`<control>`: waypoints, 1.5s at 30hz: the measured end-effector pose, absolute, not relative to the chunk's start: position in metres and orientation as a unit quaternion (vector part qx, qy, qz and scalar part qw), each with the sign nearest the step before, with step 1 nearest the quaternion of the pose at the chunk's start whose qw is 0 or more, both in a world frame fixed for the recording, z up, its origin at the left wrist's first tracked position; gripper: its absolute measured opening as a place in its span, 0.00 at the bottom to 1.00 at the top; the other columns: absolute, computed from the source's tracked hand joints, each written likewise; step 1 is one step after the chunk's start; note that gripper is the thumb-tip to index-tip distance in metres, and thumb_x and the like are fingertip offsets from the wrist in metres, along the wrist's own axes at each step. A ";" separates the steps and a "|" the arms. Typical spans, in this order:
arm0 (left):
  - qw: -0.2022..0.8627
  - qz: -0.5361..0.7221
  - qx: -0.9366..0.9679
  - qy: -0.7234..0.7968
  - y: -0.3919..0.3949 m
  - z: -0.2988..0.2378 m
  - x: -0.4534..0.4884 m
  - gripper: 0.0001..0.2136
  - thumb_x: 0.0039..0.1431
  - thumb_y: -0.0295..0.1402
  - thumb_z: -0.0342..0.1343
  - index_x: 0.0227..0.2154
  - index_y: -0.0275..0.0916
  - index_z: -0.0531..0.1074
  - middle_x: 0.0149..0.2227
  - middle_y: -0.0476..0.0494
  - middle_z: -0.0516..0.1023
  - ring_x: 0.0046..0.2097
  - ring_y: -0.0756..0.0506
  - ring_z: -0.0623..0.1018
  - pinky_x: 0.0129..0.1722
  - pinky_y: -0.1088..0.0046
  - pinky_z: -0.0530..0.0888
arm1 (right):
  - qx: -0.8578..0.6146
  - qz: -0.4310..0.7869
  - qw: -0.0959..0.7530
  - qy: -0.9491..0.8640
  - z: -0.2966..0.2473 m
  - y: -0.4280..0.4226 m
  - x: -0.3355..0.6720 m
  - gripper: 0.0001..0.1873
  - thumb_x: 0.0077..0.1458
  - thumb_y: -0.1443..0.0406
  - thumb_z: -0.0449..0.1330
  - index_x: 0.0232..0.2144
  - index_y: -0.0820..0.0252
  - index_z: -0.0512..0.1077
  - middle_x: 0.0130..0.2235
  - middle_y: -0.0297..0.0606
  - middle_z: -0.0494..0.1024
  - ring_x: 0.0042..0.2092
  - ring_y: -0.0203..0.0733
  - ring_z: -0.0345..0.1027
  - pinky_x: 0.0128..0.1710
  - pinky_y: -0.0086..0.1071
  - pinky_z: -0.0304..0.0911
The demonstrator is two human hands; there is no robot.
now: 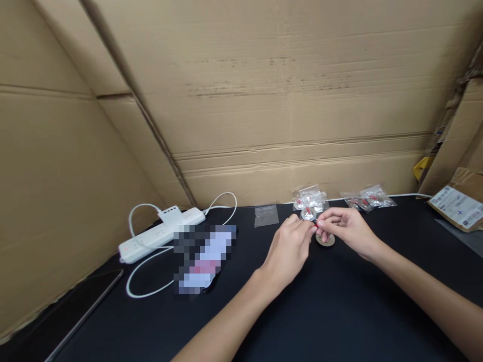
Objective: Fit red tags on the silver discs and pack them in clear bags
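My left hand [290,245] and my right hand [347,230] meet at the right of the middle, fingertips almost touching. Both are closed in a pinch around a small red piece [316,228], mostly hidden by the fingers, so its kind does not show. Under my right hand's fingers is a round metallic disc [326,243], partly covered. Just beyond my hands lies a pile of clear plastic bags [311,195] holding round silvery and red parts.
More clear bags [373,196] with red parts lie to the right, and a flat clear bag [266,215] left. A white power strip [162,235] with cables and a blurred-out phone-like object [209,259] occupy the left. Cardboard walls [283,100] enclose the black table; a labelled package [458,206] sits right.
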State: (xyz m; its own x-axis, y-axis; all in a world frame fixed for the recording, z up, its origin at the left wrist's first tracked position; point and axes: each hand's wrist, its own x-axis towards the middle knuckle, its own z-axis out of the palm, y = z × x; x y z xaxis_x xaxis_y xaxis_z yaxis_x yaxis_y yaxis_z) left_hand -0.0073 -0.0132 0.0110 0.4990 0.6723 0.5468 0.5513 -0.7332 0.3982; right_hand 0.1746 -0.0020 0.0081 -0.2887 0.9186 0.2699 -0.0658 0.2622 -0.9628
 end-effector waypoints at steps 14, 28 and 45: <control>0.093 0.343 0.862 0.361 -0.011 0.007 -0.010 0.13 0.66 0.26 0.45 0.26 0.36 0.69 0.25 0.47 0.67 0.31 0.47 0.68 0.31 0.71 0.67 | -0.355 0.507 0.437 -0.653 0.007 0.001 0.182 0.11 0.48 0.61 0.68 0.34 0.61 0.78 0.28 0.37 0.79 0.27 0.35 0.71 0.30 0.31 0.69; 0.106 0.360 0.865 0.331 -0.009 0.006 -0.012 0.12 0.67 0.27 0.46 0.29 0.36 0.71 0.27 0.47 0.70 0.34 0.47 0.70 0.34 0.72 0.69 | -0.366 0.520 0.435 -0.638 0.006 -0.001 0.178 0.11 0.48 0.61 0.69 0.31 0.61 0.76 0.24 0.34 0.76 0.24 0.32 0.69 0.25 0.27 0.65; 0.049 0.309 0.878 0.362 -0.007 0.004 -0.010 0.10 0.66 0.26 0.48 0.31 0.37 0.72 0.30 0.45 0.75 0.35 0.45 0.71 0.37 0.69 0.68 | -0.388 0.417 0.401 -0.717 -0.005 0.001 0.180 0.09 0.55 0.60 0.63 0.30 0.62 0.76 0.24 0.34 0.73 0.24 0.34 0.66 0.27 0.30 0.66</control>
